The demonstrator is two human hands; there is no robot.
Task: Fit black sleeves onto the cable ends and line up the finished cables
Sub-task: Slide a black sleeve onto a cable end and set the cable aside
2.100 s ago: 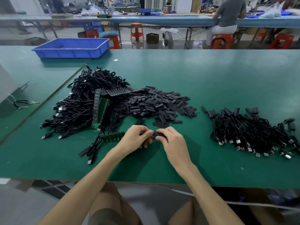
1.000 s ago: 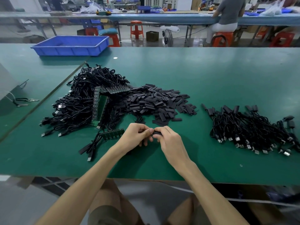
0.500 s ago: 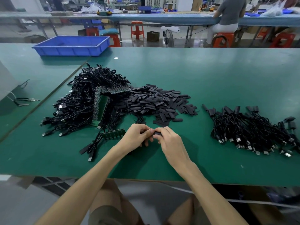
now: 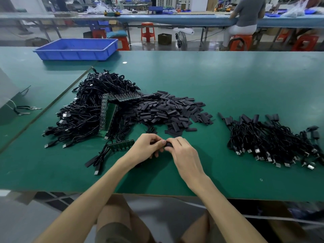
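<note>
Black sleeve (image 4: 168,144), long axis running left to right, pinched at either end by left hand (image 4: 147,146) and right hand (image 4: 184,155).

Both forearms (image 4: 98,186) are bare; olive-brown shorts (image 4: 112,233) cover the thighs.

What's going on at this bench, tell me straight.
A person at the green table is fitting a black sleeve onto a cable end. The left hand grips the cable end and the right hand pinches the sleeve. A heap of loose sleeves lies just beyond, with unsleeved cables to the left and finished cables lined up on the right.
</note>
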